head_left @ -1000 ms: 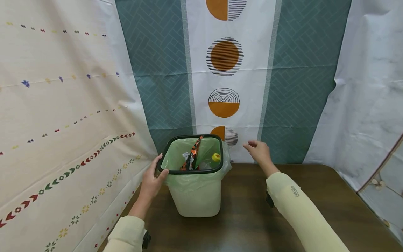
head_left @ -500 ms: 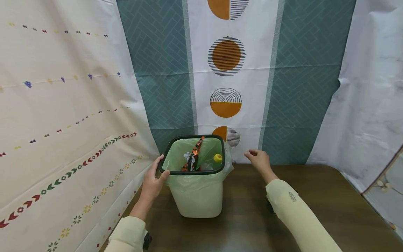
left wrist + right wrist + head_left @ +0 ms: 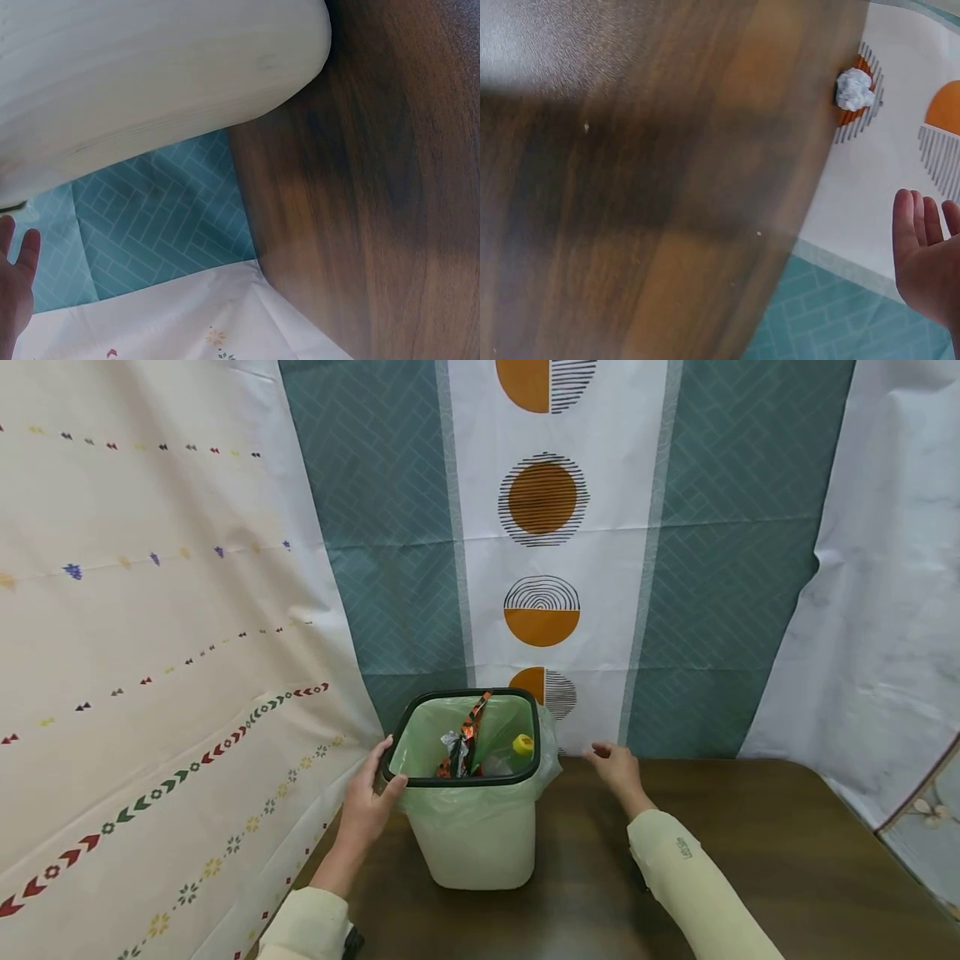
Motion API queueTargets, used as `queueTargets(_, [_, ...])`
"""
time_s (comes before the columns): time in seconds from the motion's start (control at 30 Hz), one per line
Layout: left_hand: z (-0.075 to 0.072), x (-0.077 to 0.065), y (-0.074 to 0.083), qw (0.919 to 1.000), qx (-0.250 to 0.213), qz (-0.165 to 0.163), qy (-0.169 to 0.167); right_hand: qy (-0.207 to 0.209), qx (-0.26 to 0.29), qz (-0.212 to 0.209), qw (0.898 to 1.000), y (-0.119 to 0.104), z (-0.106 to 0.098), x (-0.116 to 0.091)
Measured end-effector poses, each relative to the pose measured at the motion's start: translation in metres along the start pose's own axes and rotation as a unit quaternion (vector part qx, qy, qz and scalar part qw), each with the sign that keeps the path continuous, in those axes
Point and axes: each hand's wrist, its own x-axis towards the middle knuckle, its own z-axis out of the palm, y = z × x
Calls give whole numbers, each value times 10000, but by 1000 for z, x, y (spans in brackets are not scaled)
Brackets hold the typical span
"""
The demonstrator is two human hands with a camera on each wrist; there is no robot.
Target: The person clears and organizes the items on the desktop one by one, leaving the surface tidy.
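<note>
A pale trash bin [image 3: 474, 852] with a black rim and a light green liner bag [image 3: 420, 731] stands on the table. Inside it lie a crumpled orange-and-black wrapper [image 3: 467, 735] and a clear bottle whose yellow cap [image 3: 522, 744] shows. My left hand [image 3: 365, 806] rests at the bin's near left corner, thumb on the front rim and fingers along the left side. To the right of the bin, my right hand [image 3: 618, 772] hovers with nothing in it, fingers loosely bent. In the right wrist view, a crumpled white paper ball [image 3: 855, 90] appears at the table's far edge.
The brown wooden table [image 3: 720, 843] ends against a teal and white patterned cloth [image 3: 562, 552] hanging behind it. A cream patterned cloth [image 3: 172, 635] closes in the left side, and a white marbled one [image 3: 892, 593] hangs at the right.
My right hand has sunk lower beside the bin. The yellow-capped bottle has shifted inside the bin, its cap now pointing more upward. The left hand stays at the corner.
</note>
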Motion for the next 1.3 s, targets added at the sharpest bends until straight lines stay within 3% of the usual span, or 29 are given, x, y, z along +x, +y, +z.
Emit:
queueTargets(0.2, [2,-1,-2,9999,-35,20,98,-204,155,241,9994,10,11,-1])
queueTargets(0.4, [4,-1,-4,9999,-26,2,113,-150,142,236,9995,17,17,2])
queueTargets(0.97, [2,-1,-3,10000,-8,60,68,-133,57,-56,9999,18,32,8])
queueTargets(1.3, [2,-3,-7,9997,137,145,167,-184,22,-475,9987,33,54,21])
